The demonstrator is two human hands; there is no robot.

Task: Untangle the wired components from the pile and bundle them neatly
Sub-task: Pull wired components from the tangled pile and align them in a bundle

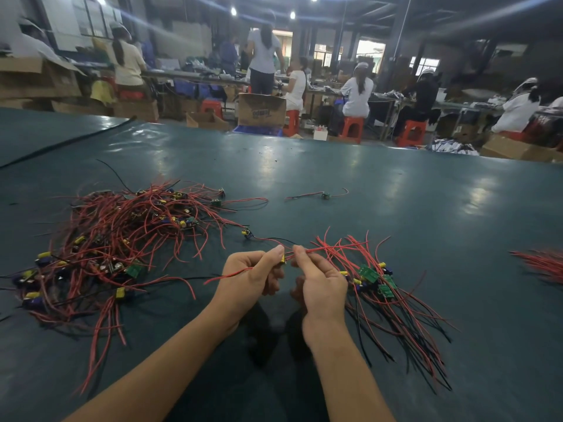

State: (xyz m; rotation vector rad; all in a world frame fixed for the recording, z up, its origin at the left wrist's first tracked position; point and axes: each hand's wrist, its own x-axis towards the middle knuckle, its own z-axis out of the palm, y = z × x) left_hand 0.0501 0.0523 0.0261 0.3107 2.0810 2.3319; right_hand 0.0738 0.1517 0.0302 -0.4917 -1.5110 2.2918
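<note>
A tangled pile of red and black wired components (122,239) with small green boards and yellow parts lies on the left of the green table (335,184). My left hand (253,278) pinches one wired component (284,259) by its small yellow part, a red wire trailing across the palm. My right hand (320,281) pinches the same component's red wire just right of it. A sorted bundle of wired components (384,293) lies fanned out to the right of my right hand, boards grouped together.
A single wired component (324,195) lies alone farther back. More red wires (545,266) show at the right edge. A black cable (61,144) crosses the far left of the table. People sit on red stools among cardboard boxes beyond the table.
</note>
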